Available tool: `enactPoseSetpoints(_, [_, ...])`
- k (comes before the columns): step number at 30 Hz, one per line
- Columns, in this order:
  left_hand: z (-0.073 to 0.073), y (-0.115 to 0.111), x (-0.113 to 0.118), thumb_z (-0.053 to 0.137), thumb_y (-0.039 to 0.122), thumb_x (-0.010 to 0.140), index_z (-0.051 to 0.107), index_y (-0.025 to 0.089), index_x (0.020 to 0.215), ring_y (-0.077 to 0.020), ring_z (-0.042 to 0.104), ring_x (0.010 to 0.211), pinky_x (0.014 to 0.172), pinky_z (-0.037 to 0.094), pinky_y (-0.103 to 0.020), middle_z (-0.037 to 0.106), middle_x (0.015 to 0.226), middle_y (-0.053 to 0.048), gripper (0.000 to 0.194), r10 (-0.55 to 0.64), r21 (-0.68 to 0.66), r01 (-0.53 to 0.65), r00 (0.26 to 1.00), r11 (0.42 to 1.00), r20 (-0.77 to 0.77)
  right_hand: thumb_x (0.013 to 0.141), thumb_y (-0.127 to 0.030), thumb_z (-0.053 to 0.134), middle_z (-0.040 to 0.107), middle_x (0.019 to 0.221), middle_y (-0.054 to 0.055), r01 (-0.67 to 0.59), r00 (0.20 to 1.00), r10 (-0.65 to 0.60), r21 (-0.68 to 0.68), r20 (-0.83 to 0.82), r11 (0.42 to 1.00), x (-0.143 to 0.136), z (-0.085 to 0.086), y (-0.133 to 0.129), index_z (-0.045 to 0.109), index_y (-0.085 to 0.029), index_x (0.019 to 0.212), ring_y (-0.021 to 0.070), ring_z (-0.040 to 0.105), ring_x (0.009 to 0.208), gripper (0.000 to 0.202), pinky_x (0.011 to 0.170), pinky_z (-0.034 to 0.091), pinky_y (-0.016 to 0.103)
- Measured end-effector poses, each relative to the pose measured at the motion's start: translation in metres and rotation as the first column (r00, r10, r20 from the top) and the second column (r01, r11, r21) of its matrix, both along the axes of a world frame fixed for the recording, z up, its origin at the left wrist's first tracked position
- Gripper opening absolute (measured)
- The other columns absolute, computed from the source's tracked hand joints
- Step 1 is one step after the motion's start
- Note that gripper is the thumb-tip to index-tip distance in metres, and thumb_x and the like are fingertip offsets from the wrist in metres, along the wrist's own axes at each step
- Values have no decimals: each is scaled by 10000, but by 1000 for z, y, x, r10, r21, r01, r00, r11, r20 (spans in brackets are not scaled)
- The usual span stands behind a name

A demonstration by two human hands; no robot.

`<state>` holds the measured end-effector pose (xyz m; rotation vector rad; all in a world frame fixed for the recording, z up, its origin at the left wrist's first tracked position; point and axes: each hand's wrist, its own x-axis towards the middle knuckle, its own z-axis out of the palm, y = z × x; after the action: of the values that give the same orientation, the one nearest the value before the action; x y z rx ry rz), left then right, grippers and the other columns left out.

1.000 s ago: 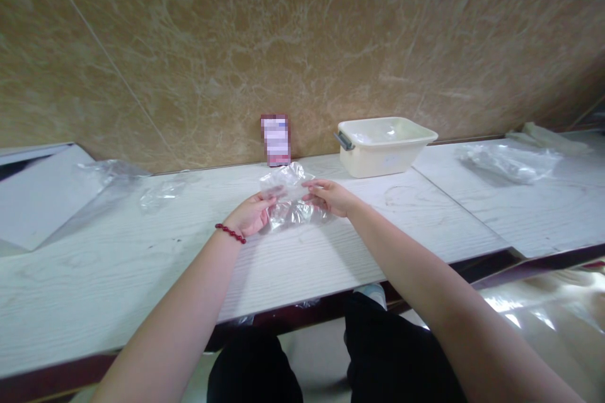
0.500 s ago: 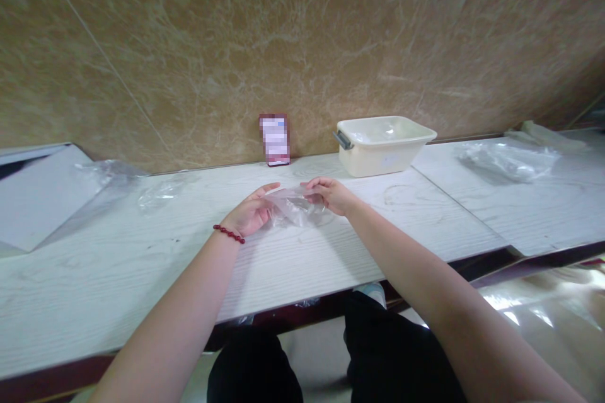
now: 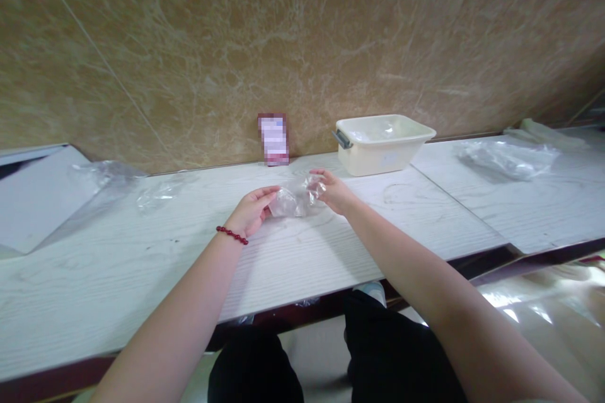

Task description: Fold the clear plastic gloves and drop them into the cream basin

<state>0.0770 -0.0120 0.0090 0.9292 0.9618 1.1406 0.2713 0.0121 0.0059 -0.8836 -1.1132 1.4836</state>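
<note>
A small clear plastic bag (image 3: 289, 201), crinkled and see-through, is held just above the white wood-grain table (image 3: 302, 264). My left hand (image 3: 253, 209), with a red bead bracelet (image 3: 232, 235) at the wrist, pinches the bag's left edge between thumb and fingers. At the bag's right side, my right hand (image 3: 334, 192) has its fingers curled behind the film, partly seen through it. Whether anything lies inside the bag I cannot tell.
A cream plastic bin (image 3: 378, 157) with a grey handle stands near the wall, clear film inside. Left of it a phone (image 3: 274, 140) leans upright. Clear plastic bags (image 3: 510, 159) lie far right, another (image 3: 158, 194) at left beside a white box (image 3: 42, 201).
The bag has been turned and bunched between my hands, its film now bulging near the right fingers. My left hand has rotated, thumb now on top, and moved slightly right.
</note>
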Motion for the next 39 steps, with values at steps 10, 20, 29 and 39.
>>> enactPoseSetpoints(10, [8, -1, 0, 568, 23, 639, 577, 138, 775, -65, 545, 536, 483, 427, -156, 597, 606, 12, 179, 205, 23, -212, 963, 977, 177, 762, -260, 496, 495, 715, 4, -114, 984, 136, -182, 117, 977, -8, 4, -9, 451, -150, 674, 64, 519, 598, 148, 614, 472, 235])
enactPoseSetpoints(20, [8, -3, 4, 530, 19, 675, 557, 159, 759, -78, 561, 571, 533, 456, -193, 597, 626, 17, 165, 170, -7, -174, 955, 985, 243, 755, -272, 522, 525, 679, 19, -277, 948, 308, -274, 77, 921, -9, 11, -20, 507, -135, 743, 67, 518, 566, 138, 560, 465, 202])
enactPoseSetpoints(29, [10, -5, 4, 513, 20, 688, 550, 163, 755, -79, 565, 574, 537, 460, -202, 595, 643, 19, 162, 172, -43, -167, 957, 985, 231, 703, -280, 584, 513, 612, -1, -306, 942, 333, -319, 33, 897, -7, 8, -20, 512, -128, 696, 53, 482, 521, 169, 504, 431, 179])
enactPoseSetpoints(39, [6, -3, 4, 533, 20, 660, 543, 151, 766, -89, 565, 560, 515, 459, -199, 595, 627, 12, 169, 142, -20, -141, 971, 990, 190, 579, -293, 650, 464, 532, -51, -132, 967, 146, -77, 210, 988, -9, 1, -13, 523, -138, 577, 41, 394, 500, 201, 472, 294, 177])
